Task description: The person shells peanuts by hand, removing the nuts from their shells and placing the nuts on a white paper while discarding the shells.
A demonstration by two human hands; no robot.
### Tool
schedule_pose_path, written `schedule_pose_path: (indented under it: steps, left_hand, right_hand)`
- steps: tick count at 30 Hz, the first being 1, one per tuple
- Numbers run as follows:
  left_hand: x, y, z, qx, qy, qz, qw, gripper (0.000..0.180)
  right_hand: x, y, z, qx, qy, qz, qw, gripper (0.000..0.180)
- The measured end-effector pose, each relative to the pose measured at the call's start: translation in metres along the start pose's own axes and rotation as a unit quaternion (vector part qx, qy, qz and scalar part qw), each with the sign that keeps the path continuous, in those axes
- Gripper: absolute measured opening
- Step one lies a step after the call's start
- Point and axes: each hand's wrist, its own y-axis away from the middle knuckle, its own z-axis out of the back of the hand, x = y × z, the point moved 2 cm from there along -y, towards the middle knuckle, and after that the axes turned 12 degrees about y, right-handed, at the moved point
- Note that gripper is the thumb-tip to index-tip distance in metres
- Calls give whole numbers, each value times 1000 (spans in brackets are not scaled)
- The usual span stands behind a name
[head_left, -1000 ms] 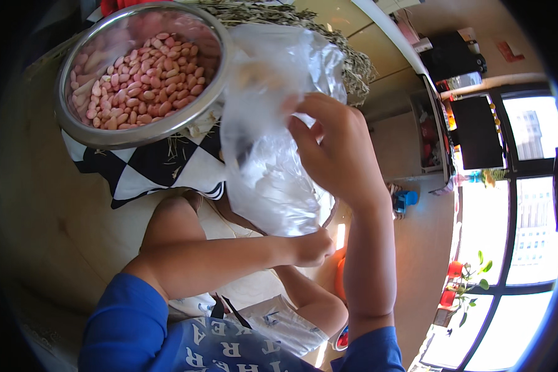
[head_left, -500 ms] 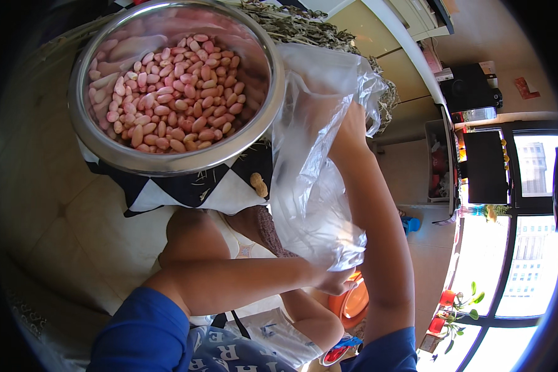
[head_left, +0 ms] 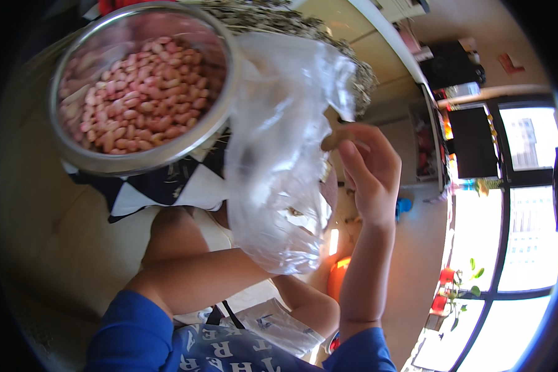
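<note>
My right hand (head_left: 373,166) is raised beside the right edge of a clear plastic bag (head_left: 270,142). Thumb and fingers pinch a small brown unshelled peanut (head_left: 333,141), slightly blurred. From the lower left my left forearm (head_left: 211,279) reaches to the bag's lower end, where the bag hides the hand and its fingers. Left of the bag, a steel bowl (head_left: 121,164) holds a heap of pink shelled peanuts (head_left: 146,99). Under the bowl lies a black-and-white checkered cloth (head_left: 195,184).
Dried plant stalks (head_left: 273,22) lie behind the bowl and bag. An orange plastic item (head_left: 338,277) stands low, near my right forearm. Farther right are a blue object (head_left: 404,206) on the floor, potted plants (head_left: 459,301) and bright windows (head_left: 527,242).
My right hand has come out of the bag and now pinches an unshelled peanut. My left hand has gone out of sight behind the bag. The view has shifted, so the bowl sits farther left.
</note>
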Motion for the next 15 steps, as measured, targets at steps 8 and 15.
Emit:
schedule_pose_path:
  steps: [8,15]
  left_hand:
    - [-5,-21,13,-95,-62,63,992,36]
    - [2,-28,24,-149,211,31,966,49]
  right_hand:
    - [-84,109,32,-86,-409,-102,903,28]
    - [-150,137,30,-137,-414,-157,886,20]
